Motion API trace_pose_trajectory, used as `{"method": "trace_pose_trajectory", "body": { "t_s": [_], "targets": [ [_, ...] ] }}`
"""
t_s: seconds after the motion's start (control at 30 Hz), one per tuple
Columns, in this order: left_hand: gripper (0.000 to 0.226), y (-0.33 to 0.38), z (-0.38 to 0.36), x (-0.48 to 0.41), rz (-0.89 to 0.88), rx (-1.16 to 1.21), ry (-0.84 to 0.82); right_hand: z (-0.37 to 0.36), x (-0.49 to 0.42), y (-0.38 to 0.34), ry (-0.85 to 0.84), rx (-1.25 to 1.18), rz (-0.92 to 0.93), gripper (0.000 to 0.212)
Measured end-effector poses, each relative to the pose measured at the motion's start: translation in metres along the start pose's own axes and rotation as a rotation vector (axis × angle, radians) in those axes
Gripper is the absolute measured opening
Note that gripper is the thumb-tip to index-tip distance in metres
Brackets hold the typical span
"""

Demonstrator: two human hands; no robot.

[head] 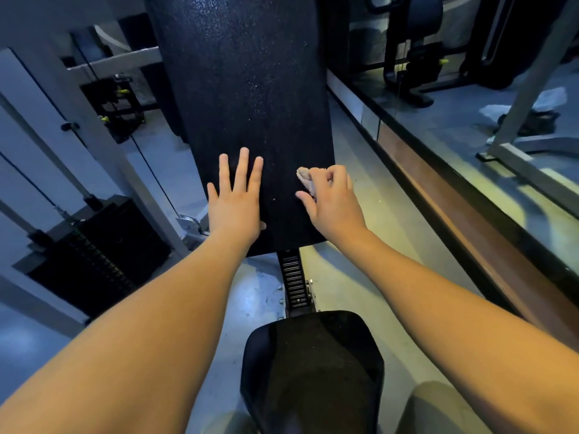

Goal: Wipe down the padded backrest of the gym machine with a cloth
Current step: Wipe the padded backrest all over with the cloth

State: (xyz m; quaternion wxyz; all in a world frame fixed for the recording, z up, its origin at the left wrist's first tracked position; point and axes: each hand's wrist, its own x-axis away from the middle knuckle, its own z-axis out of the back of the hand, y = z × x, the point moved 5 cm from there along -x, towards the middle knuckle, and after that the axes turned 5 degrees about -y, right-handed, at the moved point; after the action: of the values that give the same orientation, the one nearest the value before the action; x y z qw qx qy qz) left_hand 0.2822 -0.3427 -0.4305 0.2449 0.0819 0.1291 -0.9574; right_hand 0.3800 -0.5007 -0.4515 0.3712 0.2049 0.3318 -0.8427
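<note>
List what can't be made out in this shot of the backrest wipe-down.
- Cloth: mostly hidden inside the right hand; head view shows only a bunched corner.
- Backrest: its top is cut off by the upper frame edge.
- Pad under the left hand: covered by the flat palm.
- Wet or dry patches: too dim to tell.
- Seat pad: near end cut off by the bottom edge.

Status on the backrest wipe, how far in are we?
Done: nothing provable; the backrest pad shows pale specks along its whole length, so no clearly cleaned zone. In hand: the right hand presses a bunched cloth on the pad's lower right, while the left hand lies flat on the lower left. Left: seemingly most of the pad, certainly its speckled upper stretch.
</note>
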Motion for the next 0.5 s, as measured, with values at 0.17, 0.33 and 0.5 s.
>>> {"method": "trace_pose_trajectory", "body": {
  "t_s": [0.17, 0.33, 0.5],
  "targets": [
    [0.135, -0.002, -0.003, 0.0, 0.001, -0.006, 0.015, 0.012, -0.014, -0.002, 0.053, 0.004, 0.053, 0.022],
    [0.132, -0.004, -0.006, -0.002, 0.008, 0.011, 0.032, 0.034, -0.067, -0.016, 0.204, 0.034, 0.045, 0.026],
    [0.135, -0.002, -0.009, -0.003, 0.015, 0.003, 0.043, 0.023, -0.07, -0.013, 0.23, 0.092, 0.083, 0.028]
  ]
}}
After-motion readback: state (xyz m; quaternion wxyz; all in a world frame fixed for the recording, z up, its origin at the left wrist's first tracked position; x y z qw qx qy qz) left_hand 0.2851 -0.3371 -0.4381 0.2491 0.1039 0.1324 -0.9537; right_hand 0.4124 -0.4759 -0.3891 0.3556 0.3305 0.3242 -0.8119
